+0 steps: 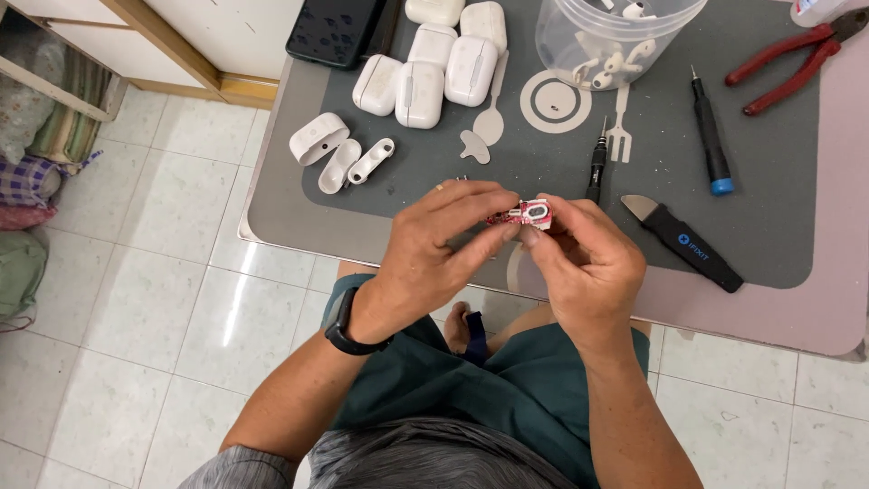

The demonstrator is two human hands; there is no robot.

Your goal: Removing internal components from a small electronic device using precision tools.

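held part: small red circuit board [523, 215] with a white oval piece on it, pinched between both hands just above the near edge of the grey mat [778, 226], up off the surface, probably so both sides can be seen
left hand [434, 254]: fingers closed narrow on the board's left end, thumb under, steadying it; black watch [347, 328] on the wrist
right hand [584, 263]: fingertips closed on the board's right end, thumb on top by the white oval
opened case: 3 white shell pieces [339, 154] near the mat's left edge, apart from each other, looks taken apart
closed cases: 6 white earbud cases [434, 59] grouped at the mat's far edge, left of centre, touching in rows, likely a waiting pile
tub: clear plastic tub [615, 36] at the far edge, loose white earbuds inside, keeps small bits together
drivers: black precision screwdriver [596, 167] just beyond the right hand; second black driver with blue end [711, 136] further right, both laid in easy reach
pry tool: black handle with metal blade [683, 240] near the mat's right near corner
pliers: red-handled pliers [797, 63] at the far right corner
phone: dark phone [337, 32] at the far left corner, screen off
table: pinkish table [815, 317] under the mat, tile floor below
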